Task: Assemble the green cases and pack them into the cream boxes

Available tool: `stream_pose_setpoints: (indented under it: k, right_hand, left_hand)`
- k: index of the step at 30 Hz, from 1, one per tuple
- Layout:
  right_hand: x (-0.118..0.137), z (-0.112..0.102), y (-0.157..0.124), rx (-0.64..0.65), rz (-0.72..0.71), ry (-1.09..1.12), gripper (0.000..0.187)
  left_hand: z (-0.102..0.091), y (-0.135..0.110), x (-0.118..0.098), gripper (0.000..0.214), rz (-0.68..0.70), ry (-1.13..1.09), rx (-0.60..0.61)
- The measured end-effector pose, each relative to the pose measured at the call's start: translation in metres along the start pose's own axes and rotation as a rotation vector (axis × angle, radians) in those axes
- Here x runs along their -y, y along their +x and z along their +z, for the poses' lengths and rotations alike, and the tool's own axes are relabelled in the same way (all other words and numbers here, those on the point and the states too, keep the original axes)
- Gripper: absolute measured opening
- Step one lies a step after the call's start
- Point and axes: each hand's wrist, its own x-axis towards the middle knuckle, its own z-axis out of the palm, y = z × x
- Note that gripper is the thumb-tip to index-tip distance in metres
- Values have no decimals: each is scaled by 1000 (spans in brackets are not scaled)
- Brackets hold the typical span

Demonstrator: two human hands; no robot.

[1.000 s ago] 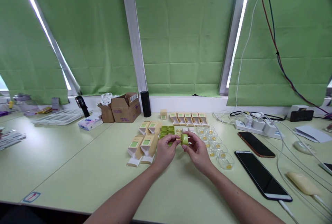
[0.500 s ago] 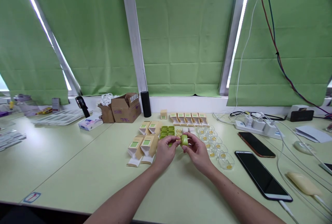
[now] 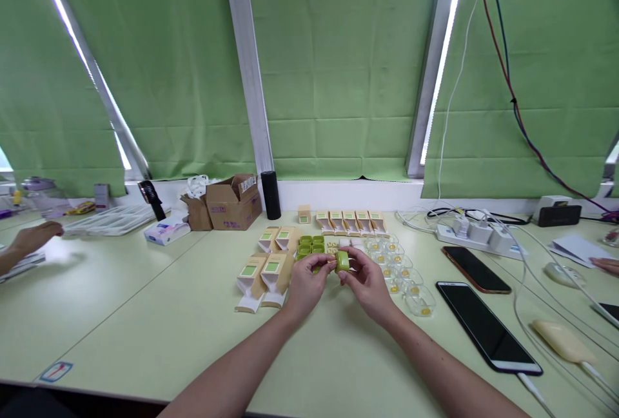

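In front of me both hands meet over the table at a small glossy green case [image 3: 342, 261] with rounded corners. My right hand [image 3: 366, 279] grips it from the right between thumb and fingers. The fingertips of my left hand [image 3: 308, 282] are pinched together at its left side; whether something tiny sits between them I cannot make out. Just behind my left hand stand several similar green cases [image 3: 318, 239] in rows. Small yellowish pieces [image 3: 332, 246] lie beside them. Clear plastic shells with yellow spots [image 3: 405, 274] are lined up right of my right hand.
Opened cardboard boxes with green labels [image 3: 250, 271] lie at left, more stand in a row [image 3: 349, 223] behind. Phones [image 3: 488, 324], cables and a power strip [image 3: 478, 237] occupy the right. A black cylinder [image 3: 271, 195] and brown carton [image 3: 233, 204] stand behind. Another person's hand [image 3: 36, 237] is far left.
My two hands keep nearly the same hold on the green case. Another person's hand has come in at the far left, and fingers show at the far right edge.
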Motion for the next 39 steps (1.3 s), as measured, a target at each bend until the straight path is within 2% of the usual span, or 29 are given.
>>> stream_pose_setpoints:
  k: [4,9,15,19,25,29,35,39]
  right_hand:
    - [6,0,1,4,-29,2,46]
    - [10,-4,4,-97,-119,-183,39]
    - [7,-8,5,-156,-240,-400,55]
    - [7,-9,4,-141,-349,-517,52]
    - [7,-13,2,-62,-476,-676,51]
    - [4,-14,2,-23,-512,-716,51]
    - [11,-13,1,-33,-533,-739,51]
    - [13,-14,2,-106,-602,-796,43]
  left_hand:
    - [1,-2,-1,21,39,2,19]
    - [-3,-1,-1,41,118,53,54]
    - [-8,4,-3,43,185,89,43]
    - [-10,6,-6,50,185,122,81]
    - [-12,10,-6,47,222,146,170]
    - [-12,10,-4,43,234,170,190]
    - [-12,10,-4,39,244,185,152]
    - [-11,9,-4,38,264,221,118]
